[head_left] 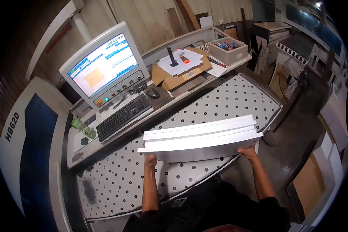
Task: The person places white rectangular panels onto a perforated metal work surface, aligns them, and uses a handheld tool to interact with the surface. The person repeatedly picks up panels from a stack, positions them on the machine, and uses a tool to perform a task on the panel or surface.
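Note:
A stack of several long white boards (203, 145) is tilted up on edge in front of me, above the pale worktable (217, 106) dotted with black round studs. My left hand (150, 158) grips its lower left end, with the fingers mostly hidden behind the boards. At the lower right end my right hand (247, 152) is closed on the stack, thumb on the near face. The boards' ends are not quite even with each other. Whether the bottom edge rests on the table I cannot tell.
Behind the table, a ledge carries a monitor (104, 63), a keyboard (124, 116), a mouse (152, 93) and a green bottle (83, 128). Farther right lie flattened cardboard (178, 82) with papers and a box (229, 52) of markers. A fan (292, 78) stands at the right.

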Demonstrator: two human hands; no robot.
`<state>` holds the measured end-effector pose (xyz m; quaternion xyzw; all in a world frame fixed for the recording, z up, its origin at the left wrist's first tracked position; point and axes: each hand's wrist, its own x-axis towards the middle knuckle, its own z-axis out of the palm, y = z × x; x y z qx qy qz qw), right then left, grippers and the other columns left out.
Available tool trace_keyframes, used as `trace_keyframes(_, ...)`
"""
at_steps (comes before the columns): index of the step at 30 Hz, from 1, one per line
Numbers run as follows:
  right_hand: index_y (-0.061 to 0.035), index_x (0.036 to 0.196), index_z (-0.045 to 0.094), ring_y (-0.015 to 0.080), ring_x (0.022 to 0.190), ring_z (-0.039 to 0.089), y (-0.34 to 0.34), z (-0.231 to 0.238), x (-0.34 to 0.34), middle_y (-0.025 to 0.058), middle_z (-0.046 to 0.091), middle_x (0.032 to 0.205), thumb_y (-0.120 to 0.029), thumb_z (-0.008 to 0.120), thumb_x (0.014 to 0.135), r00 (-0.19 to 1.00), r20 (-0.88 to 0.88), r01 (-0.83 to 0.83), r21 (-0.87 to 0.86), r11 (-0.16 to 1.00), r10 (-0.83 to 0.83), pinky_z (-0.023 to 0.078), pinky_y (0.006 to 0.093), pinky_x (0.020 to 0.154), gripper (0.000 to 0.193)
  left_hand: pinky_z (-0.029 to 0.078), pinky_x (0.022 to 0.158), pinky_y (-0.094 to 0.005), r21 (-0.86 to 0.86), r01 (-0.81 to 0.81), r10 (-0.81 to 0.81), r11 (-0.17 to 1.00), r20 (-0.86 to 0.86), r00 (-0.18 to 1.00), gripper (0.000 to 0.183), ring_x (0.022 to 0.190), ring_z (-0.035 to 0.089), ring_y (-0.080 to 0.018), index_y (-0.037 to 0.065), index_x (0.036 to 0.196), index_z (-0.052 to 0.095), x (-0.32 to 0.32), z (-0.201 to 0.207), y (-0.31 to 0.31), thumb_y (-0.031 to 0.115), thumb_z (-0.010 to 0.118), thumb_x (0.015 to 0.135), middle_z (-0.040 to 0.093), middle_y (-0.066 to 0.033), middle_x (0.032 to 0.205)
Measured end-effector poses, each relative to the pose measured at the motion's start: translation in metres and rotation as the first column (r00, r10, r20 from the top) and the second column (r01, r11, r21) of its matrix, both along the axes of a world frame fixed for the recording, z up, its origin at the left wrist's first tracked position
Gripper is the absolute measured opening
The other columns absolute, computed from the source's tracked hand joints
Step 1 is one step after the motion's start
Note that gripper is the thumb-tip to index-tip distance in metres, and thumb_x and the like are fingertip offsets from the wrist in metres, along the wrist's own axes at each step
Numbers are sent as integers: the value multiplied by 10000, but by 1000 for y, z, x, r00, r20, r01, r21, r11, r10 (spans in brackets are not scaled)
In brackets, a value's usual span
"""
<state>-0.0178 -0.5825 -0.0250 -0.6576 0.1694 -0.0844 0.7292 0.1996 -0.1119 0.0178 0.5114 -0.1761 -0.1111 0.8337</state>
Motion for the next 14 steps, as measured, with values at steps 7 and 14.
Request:
trace_keyframes(7, 54, 1332, 522, 260, 1132, 591, 18, 44, 8, 142, 615, 1225, -461, 924, 691, 991, 119, -33, -193, 981, 57, 501, 386, 959, 915, 439, 1059, -364, 120, -27, 25, 992, 17, 1000, 1133, 1260, 539, -227, -7, 1461, 425, 6, 11, -22, 511, 938, 593, 566, -98, 1361)
trace_keyframes(14, 74, 1400, 444, 271, 1240, 508, 0, 8, -11, 160, 536, 1350, -652, 765, 803, 965, 255, 138, -306, 942, -58, 399, 405, 1050, 993, 349, 1135, -381, 281, -133, 102, 951, 122, 987, 1191, 1348, 458, -228, -34, 1503, 366, -23, 15, -18, 637, 872, 660, 502, -141, 1447)
